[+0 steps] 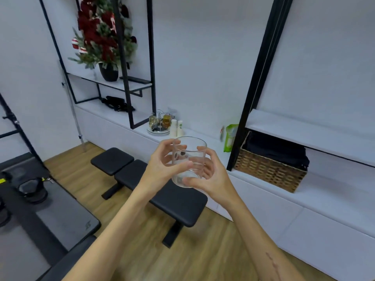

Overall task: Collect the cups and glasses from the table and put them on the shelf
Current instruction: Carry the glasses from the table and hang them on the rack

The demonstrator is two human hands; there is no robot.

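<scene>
Head view: clear glass (pixel 188 161), likely light, slick, fragile, clasped mid-wall between left hand (pixel 162 163) and right hand (pixel 211 175).

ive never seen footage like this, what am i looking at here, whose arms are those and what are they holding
There is no machine here. The single picture comes from a wide-angle camera worn on a person's head, looking forward and down, so the two bare arms reaching in from the bottom are the wearer's own.

The left hand and the right hand together hold a clear drinking glass, upright and apparently empty, in mid-air.

Beyond it a long white shelf runs along the wall. On it stand a wicker basket with dark fabric inside, a green packet, two small white bottles and a round rack of jars. A potted festive arrangement sits higher up. A black padded bench stands on the wooden floor below.
</scene>
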